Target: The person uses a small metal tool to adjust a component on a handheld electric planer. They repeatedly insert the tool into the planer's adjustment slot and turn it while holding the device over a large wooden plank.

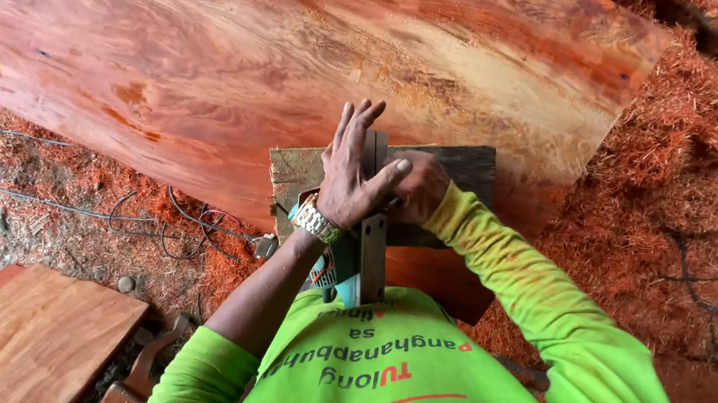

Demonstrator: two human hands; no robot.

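1. Head view: big reddish wood slab point(239, 56) fills top, w/ sawdust point(694, 181) at right.
2. Grey power tool point(371, 231) sits upside down on dark block point(465, 165) below slab.
3. Left hand point(352, 173) flat, fingers spread wide, pressing on tool.
4. Right hand point(421, 187) curled round tool's side.

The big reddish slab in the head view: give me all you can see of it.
The wood slab is broad and flat, reddish-orange with swirling grain and paler yellow streaks toward its right end. It looks freshly planed and smooth and runs past the left edge of the picture. It lies slantwise over a ground of red shavings. A small dark weathered board lies against its near edge, where the person's two hands work.
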